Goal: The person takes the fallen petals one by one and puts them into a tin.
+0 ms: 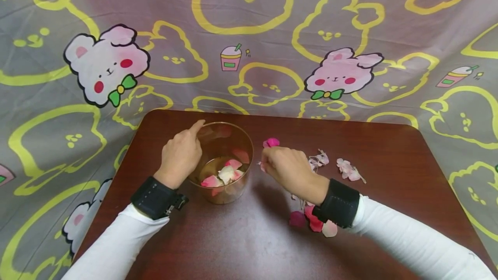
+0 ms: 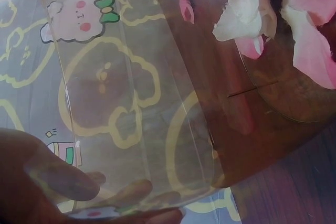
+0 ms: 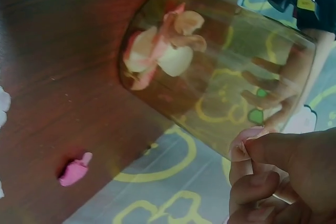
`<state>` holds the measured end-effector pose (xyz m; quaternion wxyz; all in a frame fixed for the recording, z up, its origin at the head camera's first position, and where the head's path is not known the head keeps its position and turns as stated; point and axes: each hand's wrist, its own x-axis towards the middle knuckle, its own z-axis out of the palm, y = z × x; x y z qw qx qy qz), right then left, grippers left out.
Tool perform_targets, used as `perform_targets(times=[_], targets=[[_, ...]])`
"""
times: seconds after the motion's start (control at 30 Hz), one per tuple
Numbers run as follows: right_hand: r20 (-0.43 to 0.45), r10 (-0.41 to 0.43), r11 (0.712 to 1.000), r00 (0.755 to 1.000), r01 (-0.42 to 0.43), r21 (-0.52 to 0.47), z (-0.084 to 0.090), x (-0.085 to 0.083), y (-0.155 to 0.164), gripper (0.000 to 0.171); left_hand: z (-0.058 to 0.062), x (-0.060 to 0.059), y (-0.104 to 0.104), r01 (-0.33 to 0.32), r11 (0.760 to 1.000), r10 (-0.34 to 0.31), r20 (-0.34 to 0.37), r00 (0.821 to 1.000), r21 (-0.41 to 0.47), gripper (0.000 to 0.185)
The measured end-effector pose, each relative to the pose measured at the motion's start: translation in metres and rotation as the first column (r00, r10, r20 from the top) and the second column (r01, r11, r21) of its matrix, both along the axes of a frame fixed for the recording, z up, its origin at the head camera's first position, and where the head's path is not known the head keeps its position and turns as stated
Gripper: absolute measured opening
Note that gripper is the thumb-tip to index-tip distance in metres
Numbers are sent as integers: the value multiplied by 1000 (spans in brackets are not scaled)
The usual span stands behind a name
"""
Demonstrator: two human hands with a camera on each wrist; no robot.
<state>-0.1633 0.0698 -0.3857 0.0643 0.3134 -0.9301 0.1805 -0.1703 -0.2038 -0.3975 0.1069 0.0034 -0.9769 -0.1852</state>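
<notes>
A clear, amber-tinted container (image 1: 221, 195) stands upright on the table with pink and white petals (image 1: 227, 174) at its bottom. My left hand (image 1: 180, 154) holds it at the left side of the rim, and its fingers (image 3: 262, 90) show through the wall in the right wrist view. To the right of the rim, my right hand (image 1: 293, 172) pinches a pale pink petal (image 3: 242, 141) between thumb and forefinger. Just beyond that hand lies a bright pink petal (image 1: 271, 142).
Pale pink flower clusters (image 1: 348, 170) lie on the brown table (image 1: 256, 245) to the right. Purple (image 1: 297, 219), red (image 1: 314, 219) and cream (image 1: 330, 228) petals lie near my right wrist. A printed cloth (image 1: 264, 46) hangs behind the table.
</notes>
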Motion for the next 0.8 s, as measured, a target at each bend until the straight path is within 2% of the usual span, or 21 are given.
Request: perform_targets(times=[0.37, 0.6, 0.8], targets=[[3, 29, 998, 1000, -28, -47, 18, -1, -8, 9, 0, 0, 0, -2, 1000, 2, 12, 1000, 6, 50], [-30, 39, 995, 999, -42, -94, 26, -1, -22, 4, 0, 0, 1, -3, 1000, 3, 6, 1000, 4, 49], [-13, 64, 992, 998, -65, -110, 28, -2, -36, 4, -1, 0, 0, -1, 1000, 1, 4, 1000, 4, 50]])
